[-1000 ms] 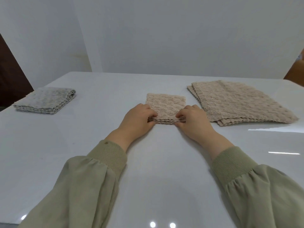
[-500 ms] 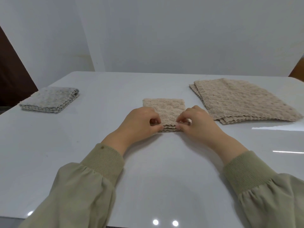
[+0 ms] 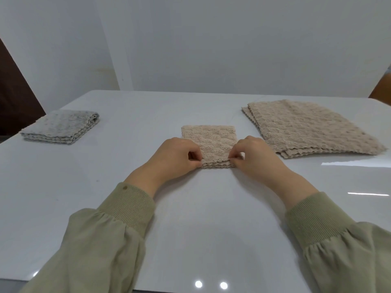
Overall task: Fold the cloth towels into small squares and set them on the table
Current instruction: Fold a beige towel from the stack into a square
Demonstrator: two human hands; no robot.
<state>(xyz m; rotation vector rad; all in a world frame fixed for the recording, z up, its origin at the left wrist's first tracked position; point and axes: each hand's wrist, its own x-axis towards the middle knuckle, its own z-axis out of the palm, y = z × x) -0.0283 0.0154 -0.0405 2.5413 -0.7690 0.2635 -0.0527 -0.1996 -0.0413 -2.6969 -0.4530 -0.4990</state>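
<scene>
A beige towel (image 3: pixel 211 140), folded into a small square, lies in the middle of the white table (image 3: pixel 201 208). My left hand (image 3: pixel 175 157) pinches its near left corner with curled fingers. My right hand (image 3: pixel 254 159) pinches the near right corner the same way. The layered near edge of the towel shows between my thumbs. A stack of unfolded beige towels (image 3: pixel 306 127) lies flat at the right. A folded grey towel (image 3: pixel 61 129) sits at the far left.
A white wall runs behind the table. A dark brown surface (image 3: pixel 14 98) stands beyond the table's left edge, and something orange-brown (image 3: pixel 380 89) shows at the far right. The table's front edge is near my sleeves.
Both hands have curled their fingers and closed in on the near corners of the small beige towel. The towels have not moved on the table.
</scene>
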